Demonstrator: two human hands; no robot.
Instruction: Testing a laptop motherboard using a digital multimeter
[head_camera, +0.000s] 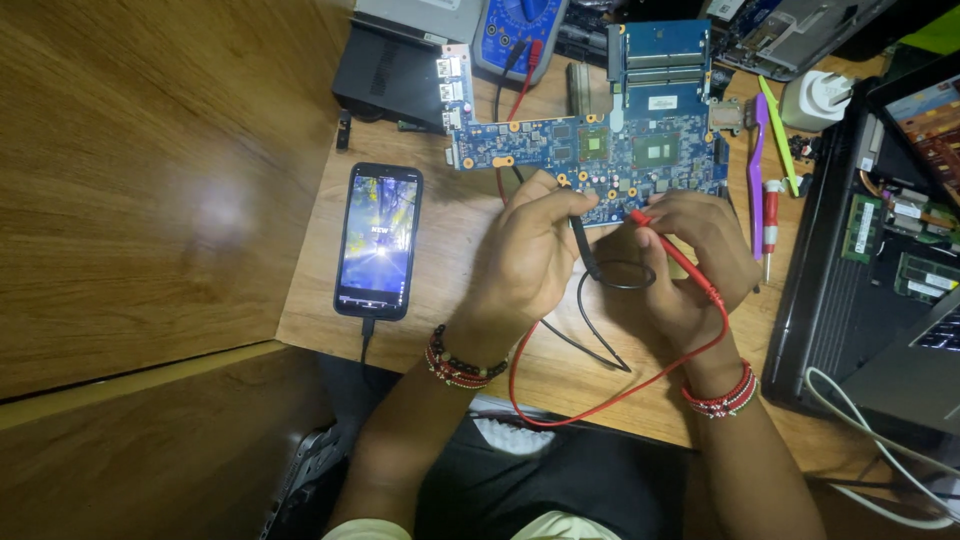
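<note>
Probing step underway: left hand (525, 255) pinches the black probe (582, 240), right hand (695, 255) pinches the red probe (665, 240), both tips down at the near edge of the blue board (600, 150), which lies flat mid-table (450, 300), w/ the meter (520, 35) at the far edge beyond it. Phone (378, 240) lies to the left, screen lit. Next move, I'd judge, needs steady tips on small pads w/o slipping onto neighbouring parts, plus a glance up at the meter.
</note>
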